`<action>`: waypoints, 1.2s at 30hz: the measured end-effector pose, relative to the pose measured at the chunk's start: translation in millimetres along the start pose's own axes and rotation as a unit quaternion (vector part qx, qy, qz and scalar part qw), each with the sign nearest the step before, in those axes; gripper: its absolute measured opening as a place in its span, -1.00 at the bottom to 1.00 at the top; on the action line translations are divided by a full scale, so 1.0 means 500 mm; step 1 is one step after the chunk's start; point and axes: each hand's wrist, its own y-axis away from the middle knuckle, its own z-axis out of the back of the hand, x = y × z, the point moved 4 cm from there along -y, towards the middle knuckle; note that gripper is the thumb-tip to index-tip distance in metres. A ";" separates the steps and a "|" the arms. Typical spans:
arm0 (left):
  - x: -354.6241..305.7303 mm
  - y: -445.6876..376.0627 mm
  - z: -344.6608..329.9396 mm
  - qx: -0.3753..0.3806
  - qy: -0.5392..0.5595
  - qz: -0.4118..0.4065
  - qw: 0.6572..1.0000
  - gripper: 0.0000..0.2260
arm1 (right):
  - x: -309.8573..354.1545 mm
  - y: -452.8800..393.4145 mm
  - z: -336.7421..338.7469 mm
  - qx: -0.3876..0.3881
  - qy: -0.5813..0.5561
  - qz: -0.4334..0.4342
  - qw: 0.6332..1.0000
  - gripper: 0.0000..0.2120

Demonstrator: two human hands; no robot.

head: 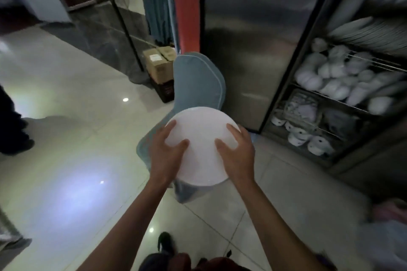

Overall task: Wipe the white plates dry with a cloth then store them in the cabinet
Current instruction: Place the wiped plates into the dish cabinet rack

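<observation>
I hold a round white plate (pixel 201 138) in front of me with both hands. My left hand (pixel 166 156) grips its left edge, thumb lying on the top face. My right hand (pixel 236 154) grips the right edge the same way. A grey-blue cloth (pixel 186 192) hangs below the plate. The open steel cabinet (pixel 248 50) stands to the right, its wire shelves (pixel 343 99) loaded with white bowls and stacked plates. The plate is left of the shelves and apart from them.
A blue chair (pixel 198 81) stands right behind the plate, against the cabinet door. Cardboard boxes (pixel 158 64) sit on the tiled floor behind it. A person's dark legs (pixel 11 125) stand at the left edge. My shoe (pixel 165 242) shows at the bottom.
</observation>
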 end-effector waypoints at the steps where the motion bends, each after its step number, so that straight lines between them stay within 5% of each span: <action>1: -0.010 -0.007 -0.040 0.016 -0.003 -0.009 1.000 -0.52 | -0.014 -0.015 0.028 -0.021 0.000 -0.008 1.000 -0.53; 21: -0.195 -0.355 -0.688 0.297 0.067 -0.110 0.946 -0.48 | -0.178 -0.466 0.310 -0.296 0.074 -0.090 0.948 -0.56; 36: -0.391 -0.374 -1.138 0.407 0.090 -0.165 0.894 -0.49 | -0.308 -0.668 0.604 -0.412 0.077 -0.162 0.893 -0.54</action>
